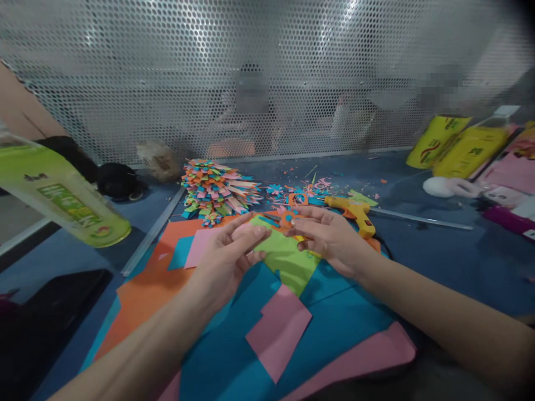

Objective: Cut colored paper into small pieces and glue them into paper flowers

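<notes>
My right hand (330,236) pinches a small orange paper flower (288,218) with blue on it. My left hand (234,250) is held just left of it, its fingers apart and curved, with nothing visible in it. Beneath both hands lie coloured sheets: a green sheet (292,262), a blue sheet (334,312), an orange sheet (146,295) and a cut pink piece (281,334). Behind my right hand is a yellow glue gun (355,214). A cone of many coloured paper strips (213,186) stands beyond my left hand.
A green bottle (67,195) leans at the left, above a black object (54,317). Clear strips (154,231) lie nearby. Paper scraps lie behind the hands. Yellow containers (468,147) and a white plush item (443,186) are at the right. A perforated metal panel (167,72) rises behind.
</notes>
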`<action>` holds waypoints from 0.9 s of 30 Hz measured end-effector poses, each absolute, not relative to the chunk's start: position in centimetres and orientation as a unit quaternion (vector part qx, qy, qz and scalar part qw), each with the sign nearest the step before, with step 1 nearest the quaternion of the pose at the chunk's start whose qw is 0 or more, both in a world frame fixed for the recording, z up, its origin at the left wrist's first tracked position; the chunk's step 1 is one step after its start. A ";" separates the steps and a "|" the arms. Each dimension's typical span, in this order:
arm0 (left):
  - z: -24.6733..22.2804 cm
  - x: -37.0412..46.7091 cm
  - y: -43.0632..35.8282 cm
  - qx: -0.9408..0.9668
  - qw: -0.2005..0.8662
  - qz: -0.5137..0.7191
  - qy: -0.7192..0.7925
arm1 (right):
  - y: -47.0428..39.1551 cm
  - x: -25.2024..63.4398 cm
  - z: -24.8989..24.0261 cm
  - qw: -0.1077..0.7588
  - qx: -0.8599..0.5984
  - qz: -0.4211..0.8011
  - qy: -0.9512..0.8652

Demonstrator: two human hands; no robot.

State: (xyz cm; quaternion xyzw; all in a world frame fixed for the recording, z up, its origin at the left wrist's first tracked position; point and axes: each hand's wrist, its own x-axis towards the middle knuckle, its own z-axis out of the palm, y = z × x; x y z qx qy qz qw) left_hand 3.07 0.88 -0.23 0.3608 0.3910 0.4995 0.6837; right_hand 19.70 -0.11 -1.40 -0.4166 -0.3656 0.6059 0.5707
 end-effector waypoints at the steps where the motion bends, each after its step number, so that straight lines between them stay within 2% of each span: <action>1: -0.1 2.9 1.1 0.353 0.674 0.516 0.395 | 0.0 19.8 -1.4 0.577 -0.421 0.601 -0.359; 8: 0.7 2.5 1.8 0.297 0.656 0.598 0.352 | 0.0 20.0 -1.2 0.571 -0.438 0.610 -0.332; 18: 0.8 1.9 1.3 0.375 0.690 0.548 0.287 | 0.1 20.6 -0.2 0.640 -0.353 0.600 -0.325; 22: 1.2 2.1 0.8 0.344 0.711 0.556 0.260 | 0.8 21.9 0.0 0.683 -0.325 0.562 -0.335; 27: 2.4 1.9 0.5 0.274 0.726 0.574 0.261 | 2.5 23.6 -0.1 0.721 -0.370 0.509 -0.290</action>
